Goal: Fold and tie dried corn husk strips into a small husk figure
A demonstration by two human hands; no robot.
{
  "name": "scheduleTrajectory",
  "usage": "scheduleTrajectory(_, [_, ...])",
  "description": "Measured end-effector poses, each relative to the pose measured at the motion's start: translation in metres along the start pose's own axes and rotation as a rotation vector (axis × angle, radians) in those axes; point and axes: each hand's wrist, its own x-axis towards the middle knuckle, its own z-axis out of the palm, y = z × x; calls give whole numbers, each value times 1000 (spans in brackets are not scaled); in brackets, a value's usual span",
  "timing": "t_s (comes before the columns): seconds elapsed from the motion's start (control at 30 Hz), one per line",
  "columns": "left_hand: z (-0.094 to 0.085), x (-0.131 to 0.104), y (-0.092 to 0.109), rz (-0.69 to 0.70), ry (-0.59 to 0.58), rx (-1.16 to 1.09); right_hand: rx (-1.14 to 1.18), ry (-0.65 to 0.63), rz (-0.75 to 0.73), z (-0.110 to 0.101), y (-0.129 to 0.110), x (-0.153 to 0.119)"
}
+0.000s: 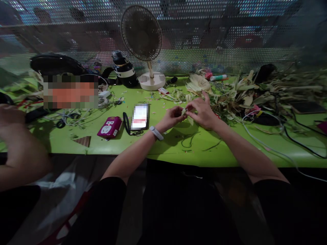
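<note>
Both hands, left hand [173, 117] and right hand [203, 114], pinch a thin pale dried leaf strip [184, 111] above the green surface [166, 143]; a hard pull could tear it.

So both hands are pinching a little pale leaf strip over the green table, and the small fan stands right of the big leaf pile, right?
Not quite. In the head view the fan stands left of the leaf pile, not right. The left hand and right hand do pinch the pale strip over the green table.

green table [163, 149] | fan [150, 80] | phone [140, 117] | leaf heap [245, 92]
</note>
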Motion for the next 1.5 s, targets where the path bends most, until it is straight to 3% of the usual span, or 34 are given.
scheduleTrajectory(0.2, [2, -2, 8, -33, 12, -49, -39, 62, 33, 5, 2, 0])
scheduleTrajectory(0.5, [2, -5, 17, -122, 76, -88, 200, 28, 42, -5, 6, 1])
scheduleTrajectory(0.87, [1, -5, 19, -133, 71, -132, 36, 102, 46, 3, -9, 0])
scheduleTrajectory(1.13, [-2, -3, 20, -158, 152, -157, 66, 120, 42, -8, -8, 1])
scheduleTrajectory(1.37, [2, -5, 18, -166, 76, -139, 110, 70, 82, -7, -14, 1])
scheduleTrajectory(1.5, [5, -7, 21, -146, 69, -134, 113, 131, 127, 0, -16, 0])
